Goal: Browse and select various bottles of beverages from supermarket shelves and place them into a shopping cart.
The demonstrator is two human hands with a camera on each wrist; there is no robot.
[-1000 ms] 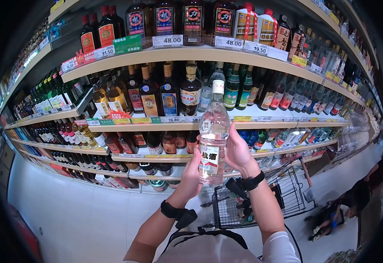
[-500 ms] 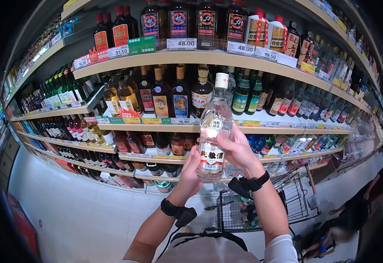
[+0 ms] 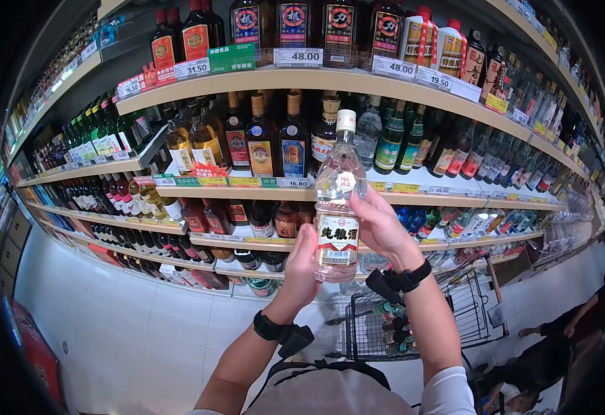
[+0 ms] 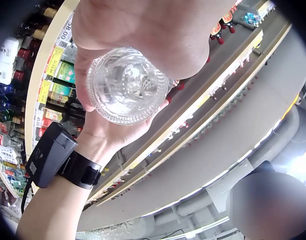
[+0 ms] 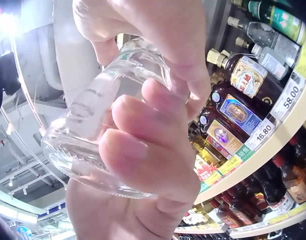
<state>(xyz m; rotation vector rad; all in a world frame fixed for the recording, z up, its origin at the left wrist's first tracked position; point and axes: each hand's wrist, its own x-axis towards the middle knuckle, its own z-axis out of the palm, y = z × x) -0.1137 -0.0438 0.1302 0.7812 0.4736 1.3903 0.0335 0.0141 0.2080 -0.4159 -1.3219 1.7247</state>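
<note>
A clear glass liquor bottle (image 3: pixel 338 238) with a white cap stands nearly upright between my hands, its white, red and gold label facing me in the head view. My left hand (image 3: pixel 298 273) grips it low on the left side, thumb up along the label's edge. From the right, my right hand (image 3: pixel 387 229) holds it around the middle, thumb across the front and fingers hidden behind. The left wrist view looks up at the ribbed round base (image 4: pixel 128 87). Fingers of the left hand (image 5: pixel 143 135) curl around the lower glass in the right wrist view.
Long curved shelves (image 3: pixel 261 88) full of bottles and price tags run across the front. A black wire shopping cart (image 3: pixel 378 349) with several bottles in it stands at the lower right. Another person (image 3: pixel 558 353) is beyond it on the right. A red object (image 3: pixel 36 349) sits at the left.
The bottle has turned so its label faces me more squarely. My right thumb has come from the bottle's side onto its front. The shelves have shifted rightward in the head view.
</note>
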